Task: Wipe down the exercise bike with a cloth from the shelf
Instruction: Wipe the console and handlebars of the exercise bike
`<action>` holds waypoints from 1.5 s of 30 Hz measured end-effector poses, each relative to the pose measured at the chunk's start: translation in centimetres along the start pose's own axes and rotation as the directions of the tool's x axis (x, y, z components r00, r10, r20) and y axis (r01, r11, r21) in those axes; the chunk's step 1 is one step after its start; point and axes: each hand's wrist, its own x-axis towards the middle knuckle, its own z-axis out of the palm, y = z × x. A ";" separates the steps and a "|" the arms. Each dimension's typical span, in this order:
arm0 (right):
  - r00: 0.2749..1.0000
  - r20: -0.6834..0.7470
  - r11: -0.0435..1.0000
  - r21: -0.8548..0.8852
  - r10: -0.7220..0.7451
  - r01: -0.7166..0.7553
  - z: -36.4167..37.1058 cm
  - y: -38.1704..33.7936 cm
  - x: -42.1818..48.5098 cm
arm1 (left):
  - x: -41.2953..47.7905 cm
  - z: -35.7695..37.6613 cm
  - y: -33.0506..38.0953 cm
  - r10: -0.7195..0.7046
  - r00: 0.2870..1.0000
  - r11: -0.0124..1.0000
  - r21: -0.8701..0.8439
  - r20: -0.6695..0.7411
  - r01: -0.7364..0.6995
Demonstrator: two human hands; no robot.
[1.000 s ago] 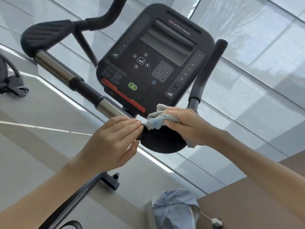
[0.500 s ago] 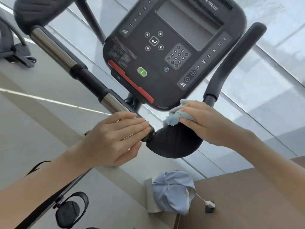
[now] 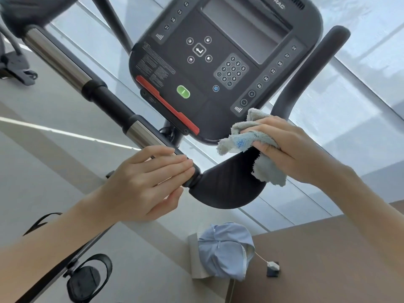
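The cloth [image 3: 240, 139] has travelled. A second ago it was bunched at the near end of the black arm pad [image 3: 225, 189], almost against the other hand's fingertips. Now it sits at the pad's far end, up by the foot of the upright grip [image 3: 306, 79] and just under the lower corner of the console [image 3: 218, 62]. The right hand [image 3: 288, 149] has its fingers curled tight round the crumpled grey cloth, pressing it down on the pad's top edge while a loose flap hangs over the side. The left hand [image 3: 148, 182] has not budged: its fingers lie nearly straight across the handlebar [image 3: 142, 134] where the chrome meets the pad's collar, with the thumb below. It steadies rather than clenches and holds nothing else. The whole exercise bike [image 3: 109, 99] looms larger than before, so the person seems to have leaned in as the stroke went across. To my eye that is one pass finished along the top of this pad. The wiping is under way but far from done, because the console face, the chrome bar, the upright grip and the other pad all look untouched by the cloth at this moment. A pale blue cap [image 3: 225, 250] lies on the ledge below, well clear of the work.
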 end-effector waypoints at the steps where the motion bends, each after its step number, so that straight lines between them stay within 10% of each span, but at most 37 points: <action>1: 0.999 0.013 0.999 -0.029 0.030 -0.030 0.3 0.3 0.0 | -0.2 0.0 0.0 -0.011 1.000 1.000 0.013 0.019 0.011; 7: 0.999 -0.032 0.993 -0.109 0.040 -0.044 3.6 -1.9 -0.4 | -0.9 -0.4 0.7 -0.113 0.980 0.991 0.088 0.164 0.100; 23: 0.938 -0.231 0.964 -0.006 -0.259 0.264 8.8 -4.6 -8.1 | -1.1 0.5 4.1 -0.181 0.983 0.957 0.235 0.014 0.172; 31: 0.802 -0.592 0.966 0.245 0.080 0.084 4.4 -1.9 -7.5 | -0.8 1.2 6.0 -0.187 0.982 0.947 0.269 0.018 0.176; 37: 0.900 -0.432 0.998 0.044 0.050 -0.034 8.1 -2.6 -3.3 | -1.4 1.4 6.5 -0.245 0.969 0.926 0.306 0.041 0.222; 45: 0.784 -0.614 0.927 0.238 -0.086 0.288 12.3 -4.6 -8.3 | -1.2 1.0 8.0 -0.339 0.936 0.895 0.338 0.095 0.290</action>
